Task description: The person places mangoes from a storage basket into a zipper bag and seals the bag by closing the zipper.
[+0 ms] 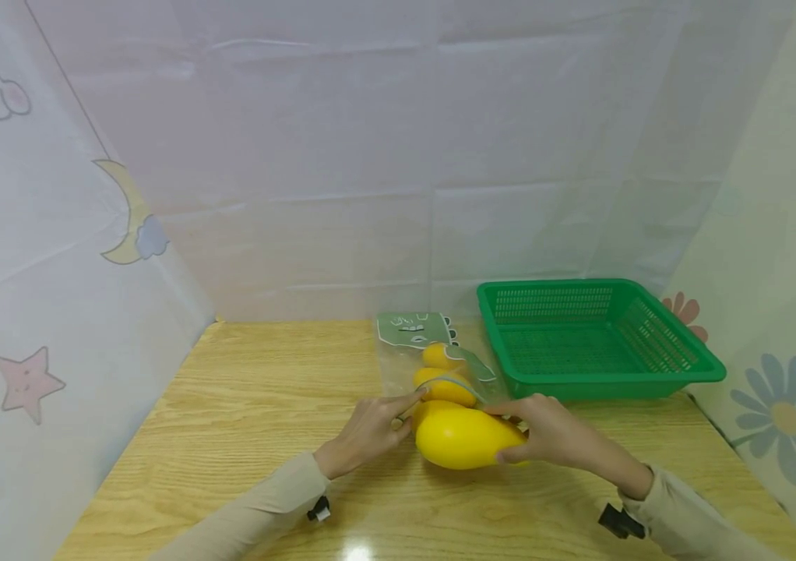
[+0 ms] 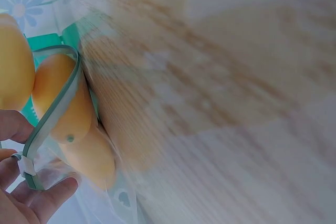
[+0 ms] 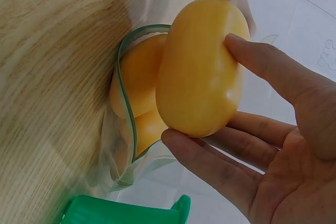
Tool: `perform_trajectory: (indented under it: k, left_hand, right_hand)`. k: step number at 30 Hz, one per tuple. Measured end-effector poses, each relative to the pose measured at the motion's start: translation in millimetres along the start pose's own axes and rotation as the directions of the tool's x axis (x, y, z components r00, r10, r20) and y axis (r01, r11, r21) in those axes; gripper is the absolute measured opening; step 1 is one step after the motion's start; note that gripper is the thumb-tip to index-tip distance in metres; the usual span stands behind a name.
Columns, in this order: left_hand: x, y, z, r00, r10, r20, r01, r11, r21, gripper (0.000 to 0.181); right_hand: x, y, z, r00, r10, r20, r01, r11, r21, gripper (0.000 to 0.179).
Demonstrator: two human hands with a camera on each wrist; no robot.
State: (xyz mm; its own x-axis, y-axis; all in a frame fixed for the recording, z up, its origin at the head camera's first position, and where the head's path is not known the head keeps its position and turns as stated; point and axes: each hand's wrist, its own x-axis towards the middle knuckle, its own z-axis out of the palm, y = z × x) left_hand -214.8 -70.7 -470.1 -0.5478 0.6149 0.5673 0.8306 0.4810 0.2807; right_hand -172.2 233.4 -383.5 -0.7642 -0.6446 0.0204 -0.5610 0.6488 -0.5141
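A clear zip bag [image 1: 398, 370] with a green printed panel lies on the table, its mouth facing me. Several yellow mangoes [image 1: 445, 389] are inside it. My left hand [image 1: 366, 432] pinches the mouth's green-edged rim [image 2: 52, 116] beside a white slider [image 2: 25, 165]. In my right hand [image 1: 555, 432] is another smooth yellow mango [image 3: 202, 72], gripped between the thumb on one side and the fingers on the other. This mango is at the bag's open mouth; the right wrist view shows it outside the rim [image 3: 125, 93], overlapping the mangoes behind.
A green plastic basket [image 1: 601, 380] with slotted walls stands at the back right, just beside the bag. The wooden table [image 1: 265, 389] meets a pale hanging sheet [image 1: 314, 257] at the back. Printed sheets also line the left and right sides.
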Motion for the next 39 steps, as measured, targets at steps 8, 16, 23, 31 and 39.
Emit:
perform_trajectory:
  k: [8, 16, 23, 31, 39]
  left_hand:
    - [-0.5, -0.8, 0.8, 1.0, 0.014, -0.015, -0.014, 1.0, -0.002, 0.055]
    - [-0.5, -0.2, 0.2, 1.0, 0.014, -0.017, -0.014, 1.0, -0.003, 0.054]
    - [-0.7, -0.6, 1.3, 0.999, 0.019, -0.028, -0.02, 1.0, -0.007, 0.054]
    - [-0.9, -1.6, 3.5, 0.997, 0.055, -0.048, -0.056, 0.998, -0.015, 0.056]
    - [-1.0, -1.9, 3.6, 0.997, 0.053, -0.05, -0.054, 0.998, -0.019, 0.055]
  right_hand:
    - [-0.2, -3, 3, 1.0, 0.007, 0.024, -0.007, 1.0, -0.006, 0.065]
    - [-1.7, -4, 6, 0.999, 0.001, 0.038, 0.0, 1.0, -0.031, 0.066]
    - [-2.4, -5, 8, 0.999, 0.012, 0.04, -0.011, 1.0, -0.03, 0.066]
    - [-4.1, -8, 12, 1.0, 0.024, 0.013, -0.024, 0.999, -0.036, 0.064]
    - [-4.2, -10, 17, 0.999, 0.043, -0.011, -0.043, 0.996, -0.078, 0.061]
